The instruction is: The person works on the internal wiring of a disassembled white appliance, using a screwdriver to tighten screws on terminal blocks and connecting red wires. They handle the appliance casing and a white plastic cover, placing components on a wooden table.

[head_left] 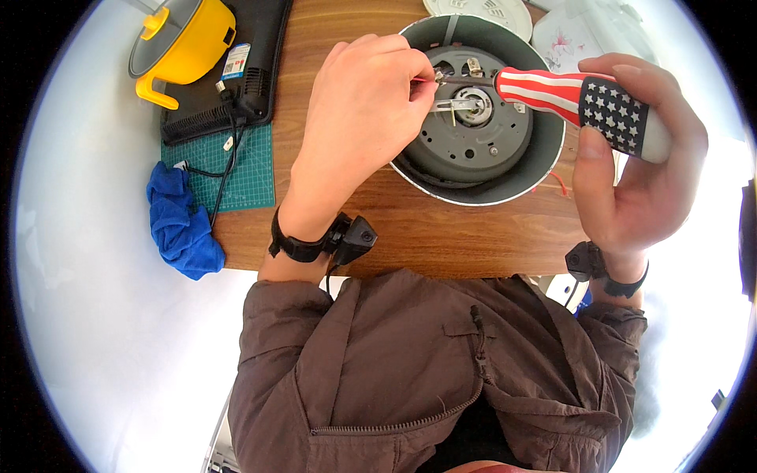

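My right hand [654, 165] is wrapped round the handle of a screwdriver [544, 94], which has red and white stripes and white stars on black. Its shaft lies level and points left, over a round grey metal appliance base [445, 150] with an open inside. My left hand [363, 118] is closed in a pinch beside the screwdriver's tip, on what looks like a thin red wire [423, 80]. Metal brackets, a central ring and small terminals sit on the grey heating plate [473, 140] inside the base. The fingers hide part of the tip's contact.
At the far left, a yellow pot [197, 47] stands on a black device [256, 87] with a cable. A green cutting mat [252, 173] and a blue cloth [181, 225] lie nearer. Behind the base are a white round cover [505, 12] and a clear container [583, 35].
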{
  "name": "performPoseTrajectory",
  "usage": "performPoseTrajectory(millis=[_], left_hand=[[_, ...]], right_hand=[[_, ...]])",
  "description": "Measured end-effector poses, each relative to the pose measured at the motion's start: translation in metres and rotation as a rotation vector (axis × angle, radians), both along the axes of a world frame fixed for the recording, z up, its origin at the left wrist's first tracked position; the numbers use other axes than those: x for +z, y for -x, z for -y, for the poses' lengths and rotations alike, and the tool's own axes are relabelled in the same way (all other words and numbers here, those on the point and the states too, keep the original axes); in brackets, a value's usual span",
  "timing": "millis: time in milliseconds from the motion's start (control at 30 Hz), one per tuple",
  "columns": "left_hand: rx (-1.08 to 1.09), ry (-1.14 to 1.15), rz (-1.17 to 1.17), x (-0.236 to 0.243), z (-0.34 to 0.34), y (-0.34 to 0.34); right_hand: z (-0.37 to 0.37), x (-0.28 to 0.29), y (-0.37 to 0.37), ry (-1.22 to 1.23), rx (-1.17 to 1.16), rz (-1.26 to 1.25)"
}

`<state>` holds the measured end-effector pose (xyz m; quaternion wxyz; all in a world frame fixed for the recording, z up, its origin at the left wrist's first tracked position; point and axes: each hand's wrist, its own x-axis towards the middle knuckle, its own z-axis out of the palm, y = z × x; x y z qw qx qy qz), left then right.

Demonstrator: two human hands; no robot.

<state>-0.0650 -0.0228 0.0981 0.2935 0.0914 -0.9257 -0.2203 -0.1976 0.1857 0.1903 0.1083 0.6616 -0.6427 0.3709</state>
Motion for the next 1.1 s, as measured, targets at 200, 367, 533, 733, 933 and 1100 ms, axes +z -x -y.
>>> performPoseTrajectory(millis=[200, 367, 533, 733, 933, 1100], left_hand=[[0.013, 0.017, -0.013, -0.001, -0.002, 0.000], [0.019, 0.037, -0.030, -0.003, -0.002, 0.001], [0.035, 0.048, -0.023, -0.003, -0.004, 0.001], [0.048, 0.078, -0.052, -0.007, -0.005, 0.001], [0.048, 0.083, -0.042, -0.007, -0.006, 0.002], [0.075, 0.110, -0.022, -0.006, -0.007, -0.001]], right_hand=[[0.005, 0.018, -0.002, -0.123, 0.065, -0.138], [0.008, 0.023, -0.004, -0.127, 0.113, -0.191], [0.017, 0.023, -0.004, -0.104, 0.156, -0.223], [0.023, 0.033, -0.002, -0.190, 0.291, -0.217], [0.027, 0.040, 0.003, -0.217, 0.250, -0.270], [0.038, 0.048, 0.004, -0.230, 0.217, -0.395]])
